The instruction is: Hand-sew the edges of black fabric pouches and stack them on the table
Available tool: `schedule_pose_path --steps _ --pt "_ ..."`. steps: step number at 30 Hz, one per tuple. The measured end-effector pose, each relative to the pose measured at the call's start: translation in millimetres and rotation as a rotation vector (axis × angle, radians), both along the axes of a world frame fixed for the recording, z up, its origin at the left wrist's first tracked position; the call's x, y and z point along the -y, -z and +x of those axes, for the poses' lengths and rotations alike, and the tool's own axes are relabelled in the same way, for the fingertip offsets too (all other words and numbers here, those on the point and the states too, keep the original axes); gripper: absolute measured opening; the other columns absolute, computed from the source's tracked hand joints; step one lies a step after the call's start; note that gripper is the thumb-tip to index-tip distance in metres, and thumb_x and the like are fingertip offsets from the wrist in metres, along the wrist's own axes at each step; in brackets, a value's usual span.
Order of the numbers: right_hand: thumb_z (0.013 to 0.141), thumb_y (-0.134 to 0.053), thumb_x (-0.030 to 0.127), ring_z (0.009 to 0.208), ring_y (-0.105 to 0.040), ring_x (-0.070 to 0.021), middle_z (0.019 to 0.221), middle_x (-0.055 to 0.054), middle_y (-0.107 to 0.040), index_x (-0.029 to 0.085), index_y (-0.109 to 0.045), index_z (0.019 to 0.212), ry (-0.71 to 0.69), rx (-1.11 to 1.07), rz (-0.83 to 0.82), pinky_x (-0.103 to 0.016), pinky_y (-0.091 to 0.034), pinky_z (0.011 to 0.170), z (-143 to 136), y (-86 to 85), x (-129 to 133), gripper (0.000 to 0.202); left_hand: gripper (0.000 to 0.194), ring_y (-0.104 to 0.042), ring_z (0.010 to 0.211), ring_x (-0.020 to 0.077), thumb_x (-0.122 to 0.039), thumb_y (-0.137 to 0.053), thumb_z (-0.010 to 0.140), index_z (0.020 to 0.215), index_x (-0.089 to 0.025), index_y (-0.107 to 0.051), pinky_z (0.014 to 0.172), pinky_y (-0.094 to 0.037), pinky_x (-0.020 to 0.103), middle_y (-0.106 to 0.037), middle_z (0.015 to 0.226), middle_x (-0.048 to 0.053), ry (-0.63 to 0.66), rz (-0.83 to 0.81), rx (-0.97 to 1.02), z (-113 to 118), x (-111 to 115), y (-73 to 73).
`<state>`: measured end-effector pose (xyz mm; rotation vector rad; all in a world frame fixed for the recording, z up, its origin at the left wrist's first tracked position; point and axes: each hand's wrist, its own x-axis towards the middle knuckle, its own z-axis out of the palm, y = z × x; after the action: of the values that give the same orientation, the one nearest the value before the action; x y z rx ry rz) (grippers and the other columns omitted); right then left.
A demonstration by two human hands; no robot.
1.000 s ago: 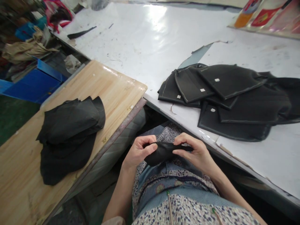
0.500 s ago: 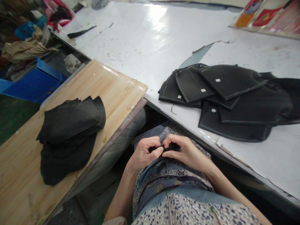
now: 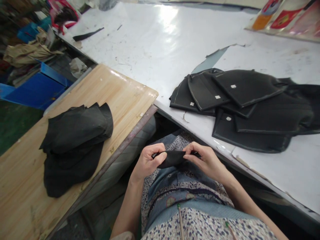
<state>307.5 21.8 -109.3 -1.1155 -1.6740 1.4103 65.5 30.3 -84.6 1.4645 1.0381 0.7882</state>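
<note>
A small black fabric piece is stretched between my two hands, over the patterned apron on my lap. My left hand pinches its left end between thumb and curled fingers. At the other end, the thumb and fingertips of my right hand grip the edge. Parts of the piece are hidden inside both hands. To the left, several black cut pieces lie overlapped on a wooden board. A pile of black sewn pieces with small white stickers rests to the right on the white table.
The wooden board adjoins the white-covered table. A narrow black strip lies at the table's far left. A blue box stands beyond the board. Printed plastic packaging sits at the back right.
My hands have moved apart, the left one leftward and the right one slightly rightward. More of the black fabric now shows, pulled taut between them.
</note>
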Motion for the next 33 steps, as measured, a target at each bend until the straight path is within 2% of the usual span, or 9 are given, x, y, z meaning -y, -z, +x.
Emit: schedule_pose_path --steps 4,9,14,18,22,24,26,29,33 --pt "0.099 -0.057 0.025 0.075 -0.055 -0.0158 0.081 0.001 -0.06 0.021 -0.054 0.084 0.08 -0.008 0.026 -0.026 -0.042 0.069 -8 2.3 3 0.015 0.03 -0.042 0.064 0.013 -0.025 -0.052 0.097 0.068 -0.017 -0.05 0.061 -0.032 0.03 -0.045 0.07 -0.001 -0.027 0.016 -0.052 2 1 -2.2" --pt "0.099 -0.055 0.025 0.073 -0.052 -0.0156 0.079 0.001 -0.057 0.021 -0.053 0.085 0.097 0.014 0.014 -0.026 -0.041 0.067 -9 3.1 5 0.015 0.032 -0.041 0.063 0.0132 -0.024 -0.05 0.097 0.066 -0.018 -0.047 0.06 -0.03 0.03 -0.044 0.068 -0.001 -0.045 0.025 -0.045 6 1 -1.2" --pt "0.099 -0.056 0.024 0.074 -0.053 -0.0158 0.08 0.001 -0.058 0.021 -0.053 0.085 0.087 0.035 0.021 -0.027 -0.041 0.068 -10 4.3 6 0.014 0.033 -0.041 0.063 0.0136 -0.025 -0.049 0.098 0.066 -0.018 -0.047 0.06 -0.03 0.031 -0.043 0.068 -0.001 -0.05 0.039 -0.04 5 1 2.4" --pt "0.096 -0.059 0.023 0.072 -0.056 -0.0161 0.079 0.001 -0.06 0.021 -0.053 0.083 0.172 0.038 0.025 -0.028 -0.042 0.068 -19 7.9 7 0.015 0.034 -0.038 0.062 0.0131 -0.027 -0.05 0.098 0.065 -0.018 -0.045 0.059 -0.028 0.03 -0.039 0.067 -0.002 -0.091 0.001 -0.021 6 3 5.7" --pt "0.091 -0.068 0.026 0.072 -0.061 -0.0171 0.078 0.001 -0.063 0.022 -0.051 0.083 0.26 -0.072 -0.078 -0.028 -0.046 0.067 -21 10.7 4 0.019 0.036 -0.035 0.061 0.0126 -0.03 -0.056 0.095 0.063 -0.018 -0.045 0.057 -0.028 0.029 -0.039 0.066 -0.002 -0.125 -0.058 0.048 6 6 8.7" --pt "0.087 -0.072 0.029 0.074 -0.062 -0.0175 0.079 0.002 -0.065 0.022 -0.055 0.089 0.253 -0.092 -0.089 -0.028 -0.046 0.069 -13 12.1 -1 0.019 0.038 -0.035 0.059 0.0121 -0.033 -0.06 0.092 0.061 -0.018 -0.043 0.056 -0.028 0.027 -0.039 0.064 -0.002 -0.205 -0.085 0.16 3 6 9.0" --pt "0.087 -0.074 0.033 0.074 -0.061 -0.0173 0.078 0.001 -0.066 0.021 -0.062 0.088 0.18 -0.063 -0.089 -0.027 -0.045 0.069 -1 13.7 -5 0.017 0.04 -0.036 0.057 0.0114 -0.036 -0.063 0.089 0.059 -0.018 -0.044 0.054 -0.031 0.026 -0.04 0.062 -0.003 -0.355 -0.128 0.268 -3 7 8.8" --pt "0.091 -0.068 0.039 0.066 -0.054 -0.0148 0.067 0.002 -0.06 0.018 -0.064 0.072 0.09 -0.07 -0.147 -0.026 -0.04 0.063 10 15.3 -8 0.029 0.031 -0.048 0.058 0.0124 -0.039 -0.07 0.08 0.063 -0.017 -0.057 0.056 -0.041 0.024 -0.054 0.064 -0.002 -0.599 -0.173 0.296 -9 9 10.5" --pt "0.088 -0.068 0.051 0.054 -0.043 -0.0099 0.06 0.004 -0.05 0.017 -0.057 0.066 0.195 -0.308 -0.366 -0.022 -0.031 0.051 1 16.6 -9 0.041 0.022 -0.066 0.078 0.0188 -0.04 -0.072 0.078 0.084 -0.019 -0.072 0.072 -0.055 0.028 -0.073 0.084 0.001 -0.859 -0.14 0.272 -14 11 14.6"
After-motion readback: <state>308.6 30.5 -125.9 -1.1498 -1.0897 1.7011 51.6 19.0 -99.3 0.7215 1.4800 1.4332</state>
